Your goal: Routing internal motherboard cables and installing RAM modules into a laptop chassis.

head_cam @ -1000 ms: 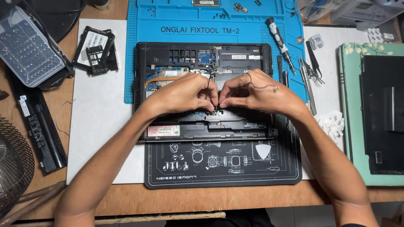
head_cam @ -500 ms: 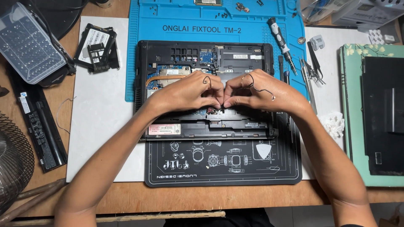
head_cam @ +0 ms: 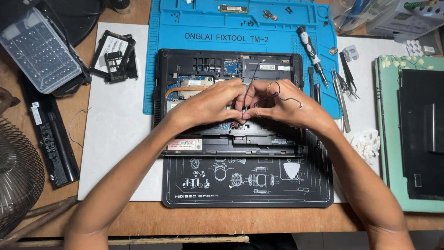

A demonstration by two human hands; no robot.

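Left hand (head_cam: 210,104) and right hand (head_cam: 282,104), fingertips pinched together on thin black wires (head_cam: 259,76), meet over the opened black laptop chassis (head_cam: 185,69) at the blue silicone repair mat's (head_cam: 157,55) front edge.

Both forearms bare, no sleeves; left hand (head_cam: 210,104), right hand (head_cam: 286,104) ungloved.

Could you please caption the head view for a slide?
Both hands, left hand and right hand, meet over an opened laptop on a blue repair mat.

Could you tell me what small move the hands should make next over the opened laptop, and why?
Probably ease the thin black wires aside: they loop over the right hand, and both it and the left hand pinch at one spot mid-chassis in the laptop, hiding what they grip.
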